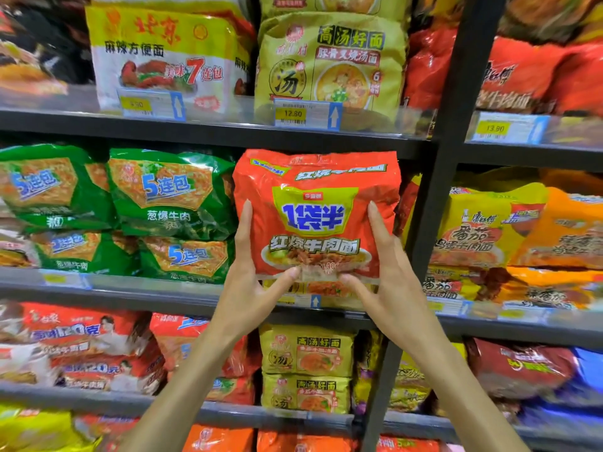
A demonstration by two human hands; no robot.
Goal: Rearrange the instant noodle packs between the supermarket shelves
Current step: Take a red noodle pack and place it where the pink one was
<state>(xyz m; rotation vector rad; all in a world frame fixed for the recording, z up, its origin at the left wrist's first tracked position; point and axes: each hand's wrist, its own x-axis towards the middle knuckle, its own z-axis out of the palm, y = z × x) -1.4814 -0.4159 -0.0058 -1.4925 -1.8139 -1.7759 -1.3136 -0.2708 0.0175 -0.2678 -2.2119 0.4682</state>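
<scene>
left hand (249, 275) and right hand (383, 272) clasp the red noodle pack (318, 203) by its sides; keep it upright and level, sliding it squarely between the green packs (169, 194) and the shelf post (434, 203).

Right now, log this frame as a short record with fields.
setting: supermarket noodle shelves
held item: red noodle pack, upright, label facing camera
left hand: grips the pack's lower left edge
right hand: grips its lower right edge
position: green packs to its left, black upright to its right
above: yellow pack behind a 12.80 price tag
</scene>
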